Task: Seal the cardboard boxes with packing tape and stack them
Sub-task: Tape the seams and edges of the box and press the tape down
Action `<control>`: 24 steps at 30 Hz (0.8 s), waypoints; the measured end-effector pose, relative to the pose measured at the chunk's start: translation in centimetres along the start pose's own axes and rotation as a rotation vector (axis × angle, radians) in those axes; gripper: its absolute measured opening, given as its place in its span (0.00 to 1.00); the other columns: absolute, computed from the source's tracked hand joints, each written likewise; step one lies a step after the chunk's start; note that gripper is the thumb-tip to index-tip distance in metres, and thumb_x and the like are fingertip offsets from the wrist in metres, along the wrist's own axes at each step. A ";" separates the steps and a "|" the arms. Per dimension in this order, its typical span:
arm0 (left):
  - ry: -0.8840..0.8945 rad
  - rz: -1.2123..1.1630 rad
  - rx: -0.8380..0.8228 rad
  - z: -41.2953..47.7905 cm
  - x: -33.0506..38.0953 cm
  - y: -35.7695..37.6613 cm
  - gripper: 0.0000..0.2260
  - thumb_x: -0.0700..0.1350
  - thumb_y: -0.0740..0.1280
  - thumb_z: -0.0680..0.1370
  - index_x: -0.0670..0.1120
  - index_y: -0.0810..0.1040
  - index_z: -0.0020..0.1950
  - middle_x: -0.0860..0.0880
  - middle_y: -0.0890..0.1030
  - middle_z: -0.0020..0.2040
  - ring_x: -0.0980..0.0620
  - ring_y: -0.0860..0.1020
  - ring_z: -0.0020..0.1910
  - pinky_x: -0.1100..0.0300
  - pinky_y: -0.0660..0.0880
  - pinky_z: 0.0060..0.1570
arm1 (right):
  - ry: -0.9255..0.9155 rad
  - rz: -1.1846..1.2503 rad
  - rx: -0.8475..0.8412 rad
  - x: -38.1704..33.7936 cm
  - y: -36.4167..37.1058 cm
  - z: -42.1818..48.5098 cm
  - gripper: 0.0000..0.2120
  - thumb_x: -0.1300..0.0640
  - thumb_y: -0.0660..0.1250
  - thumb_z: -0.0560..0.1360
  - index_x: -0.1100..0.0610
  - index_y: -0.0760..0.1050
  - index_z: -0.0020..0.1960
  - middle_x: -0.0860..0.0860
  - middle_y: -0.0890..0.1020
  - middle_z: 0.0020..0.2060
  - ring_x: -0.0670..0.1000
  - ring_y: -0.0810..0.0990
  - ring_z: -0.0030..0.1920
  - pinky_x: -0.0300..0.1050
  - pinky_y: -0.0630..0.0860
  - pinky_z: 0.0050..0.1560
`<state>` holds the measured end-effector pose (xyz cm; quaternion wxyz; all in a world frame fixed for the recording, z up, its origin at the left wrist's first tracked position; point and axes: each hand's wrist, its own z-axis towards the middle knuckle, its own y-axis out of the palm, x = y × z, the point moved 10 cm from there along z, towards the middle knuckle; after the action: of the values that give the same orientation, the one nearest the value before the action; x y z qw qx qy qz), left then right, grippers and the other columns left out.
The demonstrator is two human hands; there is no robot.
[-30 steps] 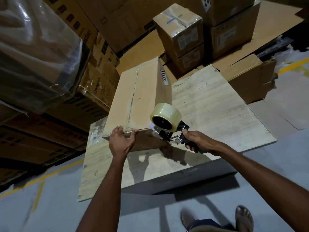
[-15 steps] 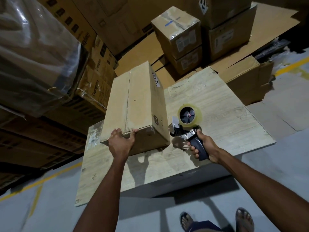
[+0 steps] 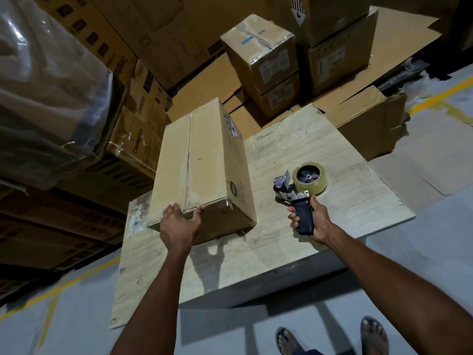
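A long cardboard box lies on the wooden table, clear tape running along its top seam. My left hand presses against the box's near end, fingers spread over the top edge. To the right of the box, my right hand grips the dark handle of a tape dispenser. The dispenser rests on its side on the table, its clear roll facing up, a hand's width from the box.
Two taped boxes are stacked behind the table, with taller boxes to their right. An open carton stands by the table's far right corner. Shrink-wrapped cartons loom on the left. My sandalled feet are on the grey floor.
My right hand has carried the tape dispenser off the box's near end, rightward, and down onto the table. My left hand has stayed on the box end.
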<state>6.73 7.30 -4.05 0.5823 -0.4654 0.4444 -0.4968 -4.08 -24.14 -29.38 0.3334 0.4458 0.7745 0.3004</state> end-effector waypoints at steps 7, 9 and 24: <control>0.017 -0.028 0.034 0.2 -0.1 0.3 0.52 0.82 0.43 0.70 0.39 0.76 0.66 0.40 0.78 0.63 0.39 0.75 0.64 0.42 0.75 0.62 | -0.096 -0.164 0.214 -0.2 -2.3 0.5 0.45 0.27 0.49 0.80 0.69 0.78 0.56 0.62 0.79 0.35 0.58 0.77 0.33 0.48 0.77 0.34; 0.018 -0.027 0.041 0.3 -0.2 0.4 0.53 0.82 0.42 0.71 0.39 0.75 0.67 0.40 0.78 0.63 0.39 0.75 0.64 0.42 0.75 0.62 | -0.214 -0.414 0.464 -1.7 -3.7 -1.2 0.39 0.32 0.53 0.83 0.68 0.80 0.57 0.64 0.82 0.40 0.60 0.80 0.37 0.51 0.77 0.38; 0.597 -0.428 0.079 -1.2 4.1 1.5 0.25 0.35 0.66 0.81 0.44 0.69 0.78 0.47 0.66 0.79 0.55 0.56 0.81 0.49 0.56 0.80 | -1.320 -1.337 -0.083 3.2 17.8 -4.7 0.25 0.53 0.55 0.86 0.61 0.62 0.81 0.56 0.67 0.79 0.53 0.65 0.79 0.51 0.64 0.78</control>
<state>6.29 3.20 -5.92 0.3276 -0.3595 0.4679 -0.7379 -0.24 -14.60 -13.75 0.8242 -0.0235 0.5128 -0.2393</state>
